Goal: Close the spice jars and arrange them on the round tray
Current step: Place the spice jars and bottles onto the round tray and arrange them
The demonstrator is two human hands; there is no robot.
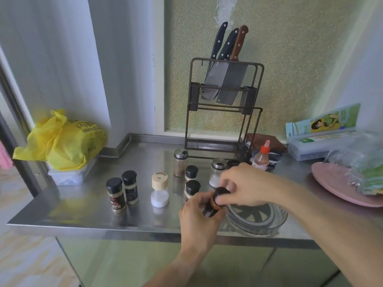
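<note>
The dark spice jar (214, 204) sits low and centre-right in the frame, tilted, held above the front part of the steel surface (83, 212) just left of the round tray (259, 220). I see my left hand (199, 220) reaching up from the bottom edge, its grip wrapped round the jar's body. My right hand (242, 185) comes in from the lower right with the forearm slanting across the tray, its fingertips (224, 196) pinched on the jar's black cap (220, 192). I cannot tell whether the cap is seated, because both hands cover most of the jar. The tray's near rim shows; my right arm hides part of its upper side. Other jars stand on the surface: two black-capped ones (122, 191) at centre-left, a beige-lidded one (159, 189) beside them, and several more behind my hands, one partly hidden by my right hand.
</note>
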